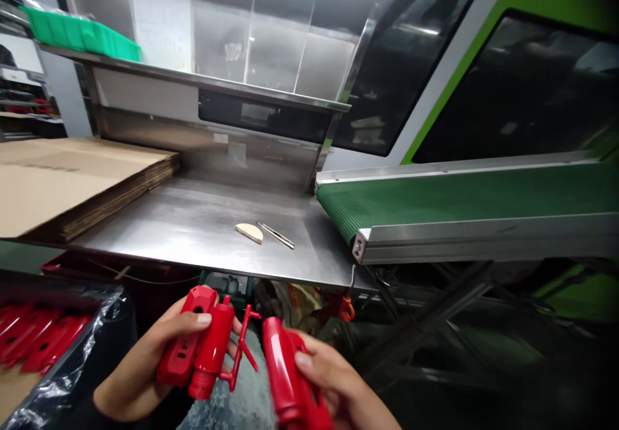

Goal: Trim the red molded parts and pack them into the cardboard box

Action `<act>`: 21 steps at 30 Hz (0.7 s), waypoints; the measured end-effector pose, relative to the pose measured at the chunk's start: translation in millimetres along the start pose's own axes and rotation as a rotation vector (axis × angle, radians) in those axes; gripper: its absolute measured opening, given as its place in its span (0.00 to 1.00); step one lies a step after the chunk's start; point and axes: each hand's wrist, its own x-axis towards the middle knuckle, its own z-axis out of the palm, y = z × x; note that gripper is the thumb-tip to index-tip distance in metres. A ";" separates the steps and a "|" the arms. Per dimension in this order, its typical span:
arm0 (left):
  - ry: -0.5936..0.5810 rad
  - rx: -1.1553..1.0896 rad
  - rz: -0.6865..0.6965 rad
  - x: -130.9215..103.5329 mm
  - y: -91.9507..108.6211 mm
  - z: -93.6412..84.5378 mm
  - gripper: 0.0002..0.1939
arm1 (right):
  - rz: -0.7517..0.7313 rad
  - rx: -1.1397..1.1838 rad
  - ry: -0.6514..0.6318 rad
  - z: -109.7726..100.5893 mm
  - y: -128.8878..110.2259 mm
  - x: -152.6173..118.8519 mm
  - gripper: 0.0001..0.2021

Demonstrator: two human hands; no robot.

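Note:
My left hand (140, 365) grips a red moulded plastic piece (198, 343) made of two shells side by side, with a thin sprue (242, 346) sticking out to its right. A second red moulded shell (287, 378) sits in my right hand (338, 388), thumb on top. Both hands are low in the head view, in front of the steel table's near edge. The two red pieces are close together but apart.
A steel table (193, 230) carries a pale half-round piece (249, 232) and a thin metal tool (275, 234). Flat cardboard (62, 185) is stacked at left. A green conveyor belt (459, 201) runs right. A bag-lined bin of red parts (39, 343) stands lower left.

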 end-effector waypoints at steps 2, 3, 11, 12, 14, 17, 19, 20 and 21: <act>0.068 -0.009 0.050 0.5 -1.2 -4.4 0.10 | 0.082 0.072 0.053 -1.2 -7.8 6.8 0.30; 0.100 -0.023 0.052 1.5 -2.3 -6.6 0.11 | 0.036 -0.016 0.140 -5.9 -13.2 15.2 0.32; 0.165 -0.090 -0.003 5.2 -9.8 -1.4 0.16 | -0.161 -0.773 0.463 -62.3 -58.3 152.8 0.21; 0.179 -0.085 -0.005 3.8 -8.9 0.7 0.16 | -0.155 -0.848 0.486 -62.9 -62.0 164.3 0.20; 0.202 -0.092 0.007 0.9 -6.4 3.8 0.19 | -0.135 -0.980 0.540 -60.5 -68.2 175.0 0.21; 0.224 -0.148 0.023 -0.7 -3.7 4.0 0.24 | -0.117 -1.116 0.617 -53.0 -73.6 160.3 0.26; 0.251 -0.188 0.022 1.6 -3.8 2.1 0.24 | -0.147 -1.147 0.644 -45.8 -71.4 135.7 0.28; 0.270 -0.202 0.024 3.6 -4.7 1.1 0.24 | -0.171 -1.136 0.633 -40.7 -67.3 121.3 0.27; 0.285 -0.212 0.038 5.9 -6.0 0.3 0.23 | -0.186 -1.104 0.594 -34.4 -60.6 106.6 0.27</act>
